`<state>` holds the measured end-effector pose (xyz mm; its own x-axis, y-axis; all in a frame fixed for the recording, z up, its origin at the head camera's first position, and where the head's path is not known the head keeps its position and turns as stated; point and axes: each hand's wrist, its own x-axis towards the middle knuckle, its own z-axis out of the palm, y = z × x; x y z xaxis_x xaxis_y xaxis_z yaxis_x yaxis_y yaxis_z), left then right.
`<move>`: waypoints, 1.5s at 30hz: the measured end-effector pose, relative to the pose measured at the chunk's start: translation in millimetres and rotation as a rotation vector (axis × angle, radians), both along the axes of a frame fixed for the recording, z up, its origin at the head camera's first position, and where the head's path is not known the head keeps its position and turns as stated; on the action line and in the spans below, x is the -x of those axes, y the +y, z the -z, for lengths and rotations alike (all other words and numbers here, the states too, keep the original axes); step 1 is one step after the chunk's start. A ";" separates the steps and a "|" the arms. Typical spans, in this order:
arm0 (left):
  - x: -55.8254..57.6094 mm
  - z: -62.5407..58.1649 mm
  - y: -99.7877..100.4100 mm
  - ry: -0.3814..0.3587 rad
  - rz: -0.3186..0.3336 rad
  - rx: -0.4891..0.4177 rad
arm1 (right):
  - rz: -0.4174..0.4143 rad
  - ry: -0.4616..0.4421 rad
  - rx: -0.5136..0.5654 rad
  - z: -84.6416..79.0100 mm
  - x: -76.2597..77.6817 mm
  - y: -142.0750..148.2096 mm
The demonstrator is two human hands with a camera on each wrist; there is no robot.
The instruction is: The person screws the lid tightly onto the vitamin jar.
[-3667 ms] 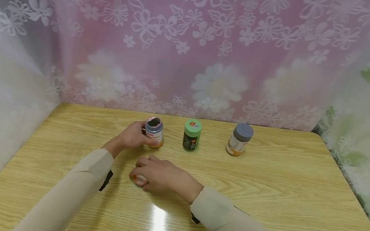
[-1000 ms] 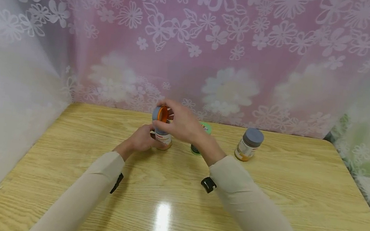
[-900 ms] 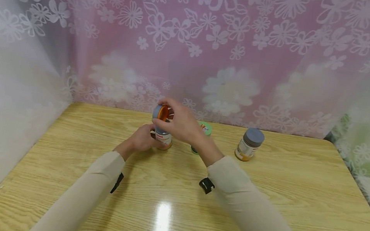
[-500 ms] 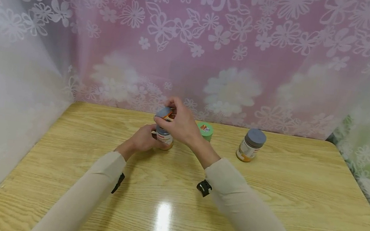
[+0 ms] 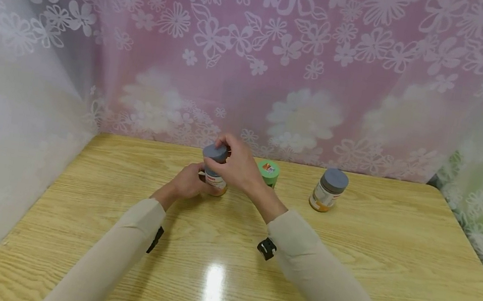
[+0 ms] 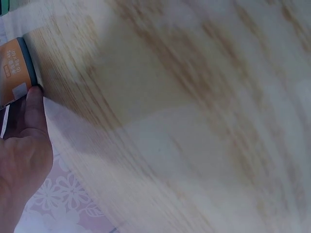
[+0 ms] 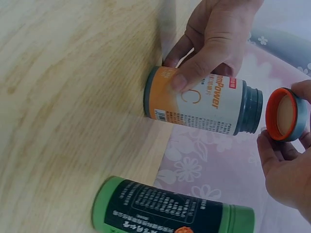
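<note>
A supplement bottle (image 7: 199, 99) with a white and orange label stands upright on the table, its dark threaded neck bare. My left hand (image 5: 189, 180) grips its lower part, thumb across the label. Just above the mouth, my right hand (image 5: 239, 165) pinches the grey-blue screw lid (image 5: 215, 152) by its rim. In the right wrist view a small gap shows between the lid's orange inside and the neck. The left wrist view catches only the bottle's orange base (image 6: 17, 68) and part of the left hand.
A green jar (image 5: 268, 172) with a black label stands right of the bottle, partly behind the right hand. Farther right is a similar bottle (image 5: 329, 190) with its grey lid on. A flowered curtain (image 5: 252, 70) hangs along the table's (image 5: 370, 249) back edge.
The right hand has lifted the lid from the tabletop to above the bottle. Over the last second it has tipped the lid from sideways to nearly level. The left hand keeps its grip.
</note>
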<state>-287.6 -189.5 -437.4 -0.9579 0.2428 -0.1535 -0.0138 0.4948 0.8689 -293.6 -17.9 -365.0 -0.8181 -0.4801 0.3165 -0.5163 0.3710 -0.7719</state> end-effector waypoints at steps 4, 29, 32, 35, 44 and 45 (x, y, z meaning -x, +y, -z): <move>0.3 1.1 -1.1 -0.010 0.000 -0.007 | -0.009 -0.010 -0.006 4.0 0.8 1.1; -0.3 2.3 -4.2 -0.039 -0.022 -0.033 | 0.015 -0.008 -0.235 10.0 -0.8 -2.1; 0.4 3.1 -3.9 -0.040 -0.018 -0.039 | 0.002 -0.024 -0.310 2.7 1.5 0.3; 0.8 3.3 -3.4 -0.030 -0.008 -0.033 | -0.042 -0.032 -0.367 -9.6 6.5 4.4; 1.5 3.9 -2.0 -0.023 0.027 -0.058 | -0.371 0.063 -0.611 -39.8 22.4 7.5; 1.5 3.9 -1.3 -0.020 0.028 -0.060 | -0.397 0.070 -0.639 -40.7 23.3 7.1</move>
<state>-289.1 -190.8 -441.3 -0.9475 0.2786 -0.1568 -0.0184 0.4419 0.8969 -316.9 -10.8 -324.3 -0.5339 -0.8420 -0.0776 -0.7444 0.5115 -0.4292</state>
